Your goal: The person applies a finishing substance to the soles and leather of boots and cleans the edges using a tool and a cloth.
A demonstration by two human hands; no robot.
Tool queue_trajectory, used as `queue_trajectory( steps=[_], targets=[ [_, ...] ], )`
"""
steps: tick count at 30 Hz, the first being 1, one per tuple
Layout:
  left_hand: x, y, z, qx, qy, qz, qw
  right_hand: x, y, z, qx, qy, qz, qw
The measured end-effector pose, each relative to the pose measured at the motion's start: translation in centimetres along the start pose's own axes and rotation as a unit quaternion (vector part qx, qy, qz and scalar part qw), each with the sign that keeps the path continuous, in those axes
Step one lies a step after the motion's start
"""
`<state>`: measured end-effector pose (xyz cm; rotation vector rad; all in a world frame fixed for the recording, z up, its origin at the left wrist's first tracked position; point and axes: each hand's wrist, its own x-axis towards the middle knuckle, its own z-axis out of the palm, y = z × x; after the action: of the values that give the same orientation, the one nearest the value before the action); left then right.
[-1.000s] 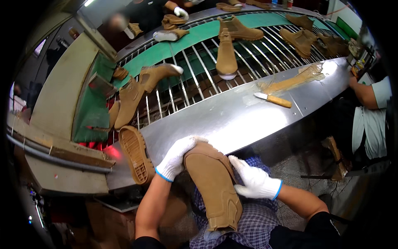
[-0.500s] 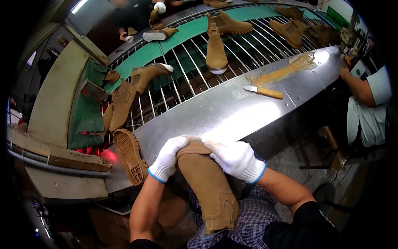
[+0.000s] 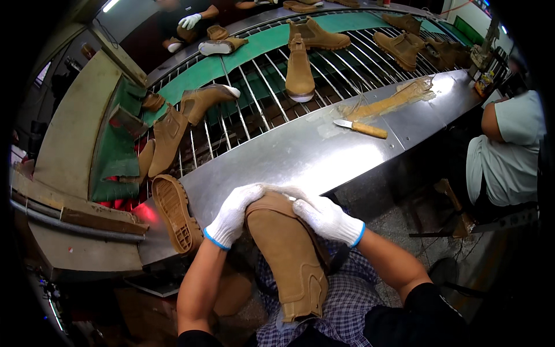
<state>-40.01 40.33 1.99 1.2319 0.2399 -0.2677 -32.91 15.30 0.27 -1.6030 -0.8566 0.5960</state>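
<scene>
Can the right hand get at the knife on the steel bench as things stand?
Probably yes, but not freely: the right hand grips the tan boot, though bare steel bench lies between it and the knife.

Our white-gloved left hand & white-gloved right hand both curl inward, fingers bent in a grip, bare forearms angled up from below.
</scene>
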Motion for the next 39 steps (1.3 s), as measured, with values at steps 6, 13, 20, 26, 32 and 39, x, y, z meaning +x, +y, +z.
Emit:
queue_trajectory(
  steps=[6, 13, 20, 26, 32, 39],
  targets=[
    [-0.4, -0.2, 0.1, -0.001, 0.016, 0.005, 1.000, 0.9, -6.2, -0.3, -0.179, -0.107, 0.149, 0.967],
    [0.2, 0.4, 0.4, 0.006, 0.004, -0.011, 1.000, 5.1, -1.0, -8.1, -0.315, 0.029, 0.005, 0.949],
    [1.3, -0.2, -1.1, -0.008, 0.015, -0.009, 1.000, 4.5, 6.7, -21.1, -0.673, 0.109, 0.177, 0.710],
    [0.6, 1.6, -1.2, 0.036, 0.013, -0.009, 0.999, 1.6, -0.8, -12.5, -0.014, 0.047, 0.301, 0.952],
    [1.1, 3.1, -0.1, 0.162, -0.044, 0.053, 0.984, -5.0, -7.6, 0.4, 0.336, -0.048, 0.376, 0.862],
    [0.4, 3.4, 0.4, 0.145, -0.054, 0.025, 0.988, -1.2, -9.8, 2.5, 0.307, -0.009, 0.352, 0.884]
  ],
)
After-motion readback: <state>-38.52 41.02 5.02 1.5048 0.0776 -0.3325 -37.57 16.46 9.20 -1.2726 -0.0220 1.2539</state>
